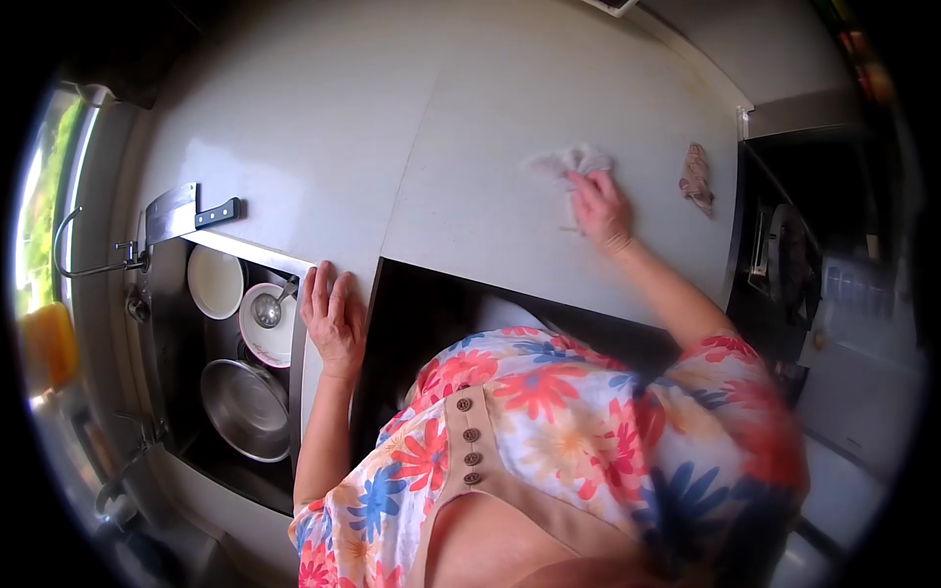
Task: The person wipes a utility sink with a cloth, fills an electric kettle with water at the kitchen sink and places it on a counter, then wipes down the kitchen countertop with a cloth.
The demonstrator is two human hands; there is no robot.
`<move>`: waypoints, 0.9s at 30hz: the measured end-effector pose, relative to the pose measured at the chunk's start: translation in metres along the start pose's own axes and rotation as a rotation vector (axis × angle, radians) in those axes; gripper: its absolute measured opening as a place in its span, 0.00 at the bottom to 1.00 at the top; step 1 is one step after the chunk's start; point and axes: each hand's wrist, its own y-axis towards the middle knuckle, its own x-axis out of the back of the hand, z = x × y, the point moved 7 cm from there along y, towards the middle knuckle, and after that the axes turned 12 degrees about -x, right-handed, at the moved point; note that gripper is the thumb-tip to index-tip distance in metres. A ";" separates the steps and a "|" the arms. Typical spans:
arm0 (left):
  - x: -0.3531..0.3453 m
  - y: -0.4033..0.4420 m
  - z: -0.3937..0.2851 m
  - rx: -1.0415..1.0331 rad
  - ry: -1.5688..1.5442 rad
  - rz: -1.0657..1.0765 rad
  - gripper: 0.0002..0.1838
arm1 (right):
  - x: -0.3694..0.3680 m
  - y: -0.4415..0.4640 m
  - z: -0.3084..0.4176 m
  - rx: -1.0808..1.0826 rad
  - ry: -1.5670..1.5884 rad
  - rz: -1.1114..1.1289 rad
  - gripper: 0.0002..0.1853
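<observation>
A crumpled white cloth (569, 161) lies against the pale countertop (470, 127), partly blurred, with my right hand (600, 208) closed on its lower edge. My left hand (335, 318) rests on the counter's edge beside the sink, its fingers apart and nothing in them. Farther right on the counter is a second, brownish crumpled cloth (696, 179), apart from my right hand.
A cleaver (174, 215) lies at the sink's upper corner. The sink holds a white bowl (216, 282), a red-rimmed bowl with a ladle (267, 311) in it, and a metal pan (243, 410). A stove (784, 245) stands at the right; a faucet (98, 269) is at the left.
</observation>
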 end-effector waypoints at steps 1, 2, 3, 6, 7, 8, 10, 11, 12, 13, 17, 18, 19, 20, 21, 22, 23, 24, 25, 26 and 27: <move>-0.001 0.000 0.000 -0.001 0.012 0.005 0.19 | 0.005 0.008 -0.031 -0.102 -0.025 -0.027 0.15; -0.001 0.001 0.000 -0.004 0.026 0.006 0.19 | 0.006 0.023 -0.062 -0.203 -0.048 -0.057 0.14; -0.002 0.001 -0.001 0.001 0.021 0.011 0.19 | 0.006 0.042 -0.094 -0.263 -0.119 -0.096 0.14; -0.002 0.002 -0.002 0.015 0.030 0.040 0.19 | 0.008 0.109 -0.189 -0.540 -0.291 -0.095 0.14; -0.004 0.001 0.000 0.024 0.028 0.040 0.19 | 0.008 0.132 -0.218 -0.605 -0.341 -0.073 0.15; -0.004 0.001 0.000 0.026 0.034 0.038 0.19 | 0.006 0.144 -0.238 -0.674 -0.391 -0.048 0.15; -0.004 0.003 -0.002 0.017 0.039 0.055 0.19 | 0.008 0.148 -0.235 -0.764 -0.416 0.001 0.16; -0.004 0.004 -0.002 0.018 0.041 0.071 0.19 | 0.009 0.140 -0.232 -0.817 -0.435 0.029 0.17; -0.005 0.004 -0.004 0.018 0.039 0.078 0.19 | 0.004 0.123 -0.227 -0.771 -0.385 0.083 0.17; -0.004 0.006 -0.005 0.018 0.038 0.078 0.19 | 0.002 0.098 -0.219 -0.720 -0.333 0.131 0.16; -0.006 0.005 -0.004 0.002 0.044 0.070 0.19 | 0.030 -0.008 -0.150 -0.517 -0.262 -0.001 0.17; -0.006 0.004 -0.006 -0.002 0.049 0.073 0.19 | 0.030 -0.004 -0.159 -0.576 -0.316 0.013 0.17; -0.006 0.005 -0.006 -0.004 0.060 0.095 0.20 | 0.029 0.010 -0.171 -0.639 -0.369 0.027 0.18; -0.007 0.005 -0.007 -0.014 0.061 0.092 0.20 | 0.027 0.026 -0.185 -0.703 -0.422 0.042 0.18; -0.008 0.004 -0.007 -0.020 0.063 0.086 0.20 | 0.031 0.046 -0.208 -0.788 -0.453 -0.007 0.17; -0.009 0.004 -0.007 -0.026 0.069 0.078 0.20 | 0.033 0.070 -0.230 -0.870 -0.481 -0.056 0.16; -0.010 0.004 -0.007 -0.030 0.077 0.086 0.20 | 0.032 0.090 -0.243 -0.949 -0.462 0.012 0.16; -0.010 0.005 -0.008 -0.034 0.087 0.091 0.20 | 0.036 0.105 -0.253 -1.028 -0.444 0.082 0.16; -0.010 0.006 -0.009 -0.035 0.096 0.095 0.19 | 0.041 0.116 -0.251 -1.065 -0.437 0.108 0.16; -0.010 0.005 -0.011 -0.039 0.104 0.101 0.19 | 0.039 0.117 -0.248 -1.105 -0.432 0.135 0.17; -0.010 0.004 -0.011 -0.046 0.106 0.108 0.19 | 0.032 0.102 -0.248 -1.130 -0.319 0.109 0.17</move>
